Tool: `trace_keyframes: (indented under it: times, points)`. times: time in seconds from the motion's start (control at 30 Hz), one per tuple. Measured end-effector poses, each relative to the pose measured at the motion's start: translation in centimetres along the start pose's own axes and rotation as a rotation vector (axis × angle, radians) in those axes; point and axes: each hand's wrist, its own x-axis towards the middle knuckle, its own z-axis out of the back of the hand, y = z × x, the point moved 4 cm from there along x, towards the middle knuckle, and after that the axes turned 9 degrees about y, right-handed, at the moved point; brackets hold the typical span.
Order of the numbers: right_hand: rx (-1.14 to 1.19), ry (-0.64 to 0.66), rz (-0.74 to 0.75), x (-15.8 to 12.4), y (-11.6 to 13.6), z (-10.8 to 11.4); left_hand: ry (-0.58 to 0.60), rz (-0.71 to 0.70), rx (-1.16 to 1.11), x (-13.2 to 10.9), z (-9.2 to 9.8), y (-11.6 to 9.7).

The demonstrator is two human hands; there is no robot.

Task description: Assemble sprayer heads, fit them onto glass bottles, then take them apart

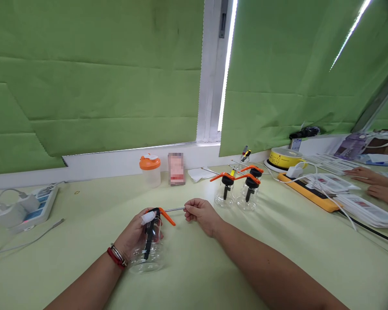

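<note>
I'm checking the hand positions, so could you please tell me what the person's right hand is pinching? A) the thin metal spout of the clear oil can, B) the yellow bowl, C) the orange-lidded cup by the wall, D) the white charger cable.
A: the right hand pinches the metal spout of the clear oil can, which the left hand steadies.

No text, brand or number can be read. The card (176,168) at the sill is blurred out, and print on the packs (368,209) at the right and the yellow pot (284,158) is too small to be made out.
</note>
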Motion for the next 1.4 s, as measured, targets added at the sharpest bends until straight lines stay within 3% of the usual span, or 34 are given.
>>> trace_keyframes:
  times: [0.13, 0.4, 0.5, 0.63, 0.8, 0.93, 1.13, 1.3, 1.4]
  points:
    - [-0.031, -0.032, -0.052, 0.2, -0.4, -0.1, 0.012, 0.007, -0.005, -0.1, -0.1, 0.1]
    - [-0.180, -0.067, 0.055, 0.2, 0.0, 0.7, -0.038, 0.101, -0.113, -0.1, 0.6, 0.2]
    - [-0.476, -0.048, 0.007, -0.1, 0.2, 0.6, -0.119, 0.052, -0.174, -0.1, 1.1, 0.0]
    - [-1.039, 0.125, 0.070, -0.3, 0.8, -1.4, -0.230, -0.057, -0.192, -0.1, 1.5, -0.4]
    - [-1.274, 0.185, 0.061, -0.3, 0.5, -2.9, -0.257, -0.152, -0.106, -0.2, 1.5, -0.7]
    - [-1.128, 0.163, 0.049, -0.2, 0.1, -2.2, -0.333, -0.249, -0.092, -0.4, 1.7, -1.3]
    - [-0.554, 0.056, 0.001, -1.5, 1.4, -0.8, -0.513, -0.383, -0.266, -1.5, 2.1, -3.0]
    - [0.012, 0.367, -0.254, -4.5, 3.7, -3.7, -0.349, -0.480, -0.272, -2.3, -0.5, -3.7]
    - [0.204, 0.446, -0.249, -6.0, 5.6, -5.3, -0.255, -0.493, -0.078, -3.3, -2.5, -3.6]
